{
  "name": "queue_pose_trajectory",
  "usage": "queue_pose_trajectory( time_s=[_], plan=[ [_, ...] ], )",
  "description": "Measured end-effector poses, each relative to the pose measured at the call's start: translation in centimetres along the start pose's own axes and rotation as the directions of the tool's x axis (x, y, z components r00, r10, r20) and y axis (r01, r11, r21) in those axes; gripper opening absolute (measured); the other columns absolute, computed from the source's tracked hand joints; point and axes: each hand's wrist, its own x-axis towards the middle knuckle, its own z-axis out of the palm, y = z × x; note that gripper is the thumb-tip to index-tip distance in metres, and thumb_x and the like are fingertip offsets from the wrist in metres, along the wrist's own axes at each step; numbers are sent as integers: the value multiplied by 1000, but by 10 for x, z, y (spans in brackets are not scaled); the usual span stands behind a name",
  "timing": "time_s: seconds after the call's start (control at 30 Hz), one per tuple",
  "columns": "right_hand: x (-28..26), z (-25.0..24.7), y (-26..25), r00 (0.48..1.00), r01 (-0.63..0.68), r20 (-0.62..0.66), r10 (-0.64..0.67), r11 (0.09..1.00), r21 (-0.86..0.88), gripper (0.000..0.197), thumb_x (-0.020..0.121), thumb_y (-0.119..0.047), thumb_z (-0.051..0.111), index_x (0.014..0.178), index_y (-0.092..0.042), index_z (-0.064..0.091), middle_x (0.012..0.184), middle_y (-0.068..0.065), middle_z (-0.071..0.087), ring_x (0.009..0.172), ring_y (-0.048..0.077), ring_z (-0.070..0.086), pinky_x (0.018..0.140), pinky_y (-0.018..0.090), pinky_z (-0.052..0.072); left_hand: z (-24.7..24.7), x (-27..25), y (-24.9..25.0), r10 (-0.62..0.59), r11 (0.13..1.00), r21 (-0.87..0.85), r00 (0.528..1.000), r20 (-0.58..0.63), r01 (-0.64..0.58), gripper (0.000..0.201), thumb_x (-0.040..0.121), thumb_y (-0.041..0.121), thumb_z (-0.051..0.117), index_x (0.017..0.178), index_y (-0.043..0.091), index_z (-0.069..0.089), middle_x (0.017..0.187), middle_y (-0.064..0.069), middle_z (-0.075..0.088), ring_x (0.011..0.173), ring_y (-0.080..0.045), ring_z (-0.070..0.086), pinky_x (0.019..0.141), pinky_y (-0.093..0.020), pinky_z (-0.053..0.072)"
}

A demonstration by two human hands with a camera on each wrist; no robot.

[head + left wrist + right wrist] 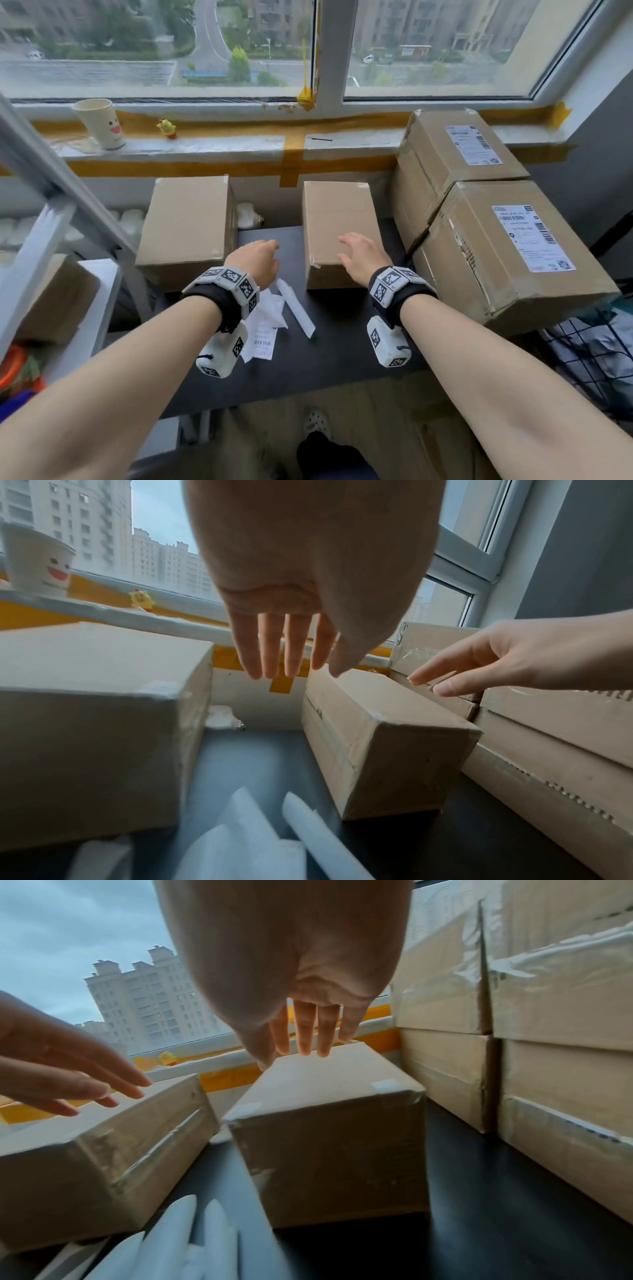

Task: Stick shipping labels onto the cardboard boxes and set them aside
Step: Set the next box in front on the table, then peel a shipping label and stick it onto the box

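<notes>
Two plain cardboard boxes stand on the dark table [342, 342]: a left box [186, 226] and a narrower middle box [339, 229]. My right hand [352, 250] hovers just over the near end of the middle box [329, 1150], fingers straight and spread, holding nothing. My left hand [269, 248] hangs open over the gap between the boxes, fingers [284, 653] pointing forward, empty. Loose label sheets [265, 329] and a rolled backing paper [296, 308] lie on the table beneath my left wrist. Two larger boxes at the right, one at the back [455, 154] and one at the front [513, 253], carry white labels.
A paper cup [99, 123] and a small yellow toy [167, 128] sit on the taped windowsill. A metal shelf frame [51, 192] stands at the left, a wire basket [599, 349] at the lower right. A light bulb [248, 216] lies behind the boxes.
</notes>
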Motion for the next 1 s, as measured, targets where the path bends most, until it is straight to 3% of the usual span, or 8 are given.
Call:
queue_pose_trajectory(
  time_s=[0.13, 0.23, 0.3, 0.5, 0.63, 0.77, 0.9, 1.0],
  plan=[
    [-20, 22, -39, 996, 80, 28, -79, 997, -14, 39, 95, -21, 49, 132, -13, 50, 139, 4, 49, 128, 25, 45, 106, 36, 36, 3, -37, -30, -37, 999, 19, 999, -16, 38, 37, 95, 21, 37, 130, 16, 47, 129, -10, 53, 117, -31, 52, 94, -41, 44],
    [-34, 42, -62, 989, 123, 93, -118, 992, -43, 42, 96, -22, 47, 137, -14, 46, 145, 3, 43, 133, 22, 40, 108, 31, 29, 12, -61, -54, -74, 997, 34, 997, -4, 74, 30, 93, 20, 37, 116, 13, 54, 120, -10, 57, 110, -31, 55, 89, -41, 46],
    [-41, 56, -74, 982, 149, 130, -140, 987, -64, 42, 97, -22, 46, 138, -14, 44, 148, 2, 40, 136, 21, 37, 110, 30, 27, 21, -75, -67, -96, 995, 27, 995, 15, 96, 32, 93, 22, 37, 119, 15, 54, 121, -9, 56, 112, -31, 54, 91, -41, 46],
    [-58, 103, -89, 961, 158, 239, -136, 984, -76, 39, 95, -21, 48, 134, -17, 48, 152, 0, 33, 132, 23, 41, 103, 35, 37, 57, -104, -87, -134, 991, -3, 986, 103, 135, 34, 96, 21, 35, 126, 16, 51, 127, -7, 53, 115, -30, 53, 90, -41, 44],
    [-67, 135, -88, 939, 166, 310, -149, 986, -29, 35, 95, -20, 47, 130, -16, 52, 140, 1, 49, 125, 23, 49, 100, 33, 38, 88, -116, -93, -158, 985, -44, 976, 152, 166, 35, 95, 20, 36, 125, 15, 52, 130, -7, 53, 117, -30, 52, 91, -40, 44],
    [-73, 160, -85, 926, 145, 351, -136, 989, 2, 35, 94, -19, 47, 128, -17, 55, 129, 5, 58, 117, 28, 54, 98, 37, 43, 119, -125, -98, -151, 981, -90, 967, 207, 172, 34, 96, 23, 37, 127, 18, 50, 131, -4, 53, 117, -28, 52, 93, -39, 44],
    [-73, 178, -81, 925, 149, 352, -139, 989, 0, 35, 95, -18, 47, 128, -14, 53, 137, 3, 51, 125, 27, 48, 101, 39, 41, 140, -132, -98, -142, 972, -163, 975, 168, 170, 34, 96, 23, 39, 128, 19, 49, 133, 0, 51, 122, -23, 48, 95, -41, 45],
    [-73, 189, -79, 934, 179, 313, -175, 984, 17, 36, 95, -16, 46, 131, -15, 51, 143, 0, 45, 131, 21, 41, 105, 36, 37, 151, -136, -96, -119, 966, -216, 985, 128, 144, 30, 95, 21, 39, 123, 19, 52, 125, 0, 53, 118, -20, 47, 92, -40, 46]
  ],
)
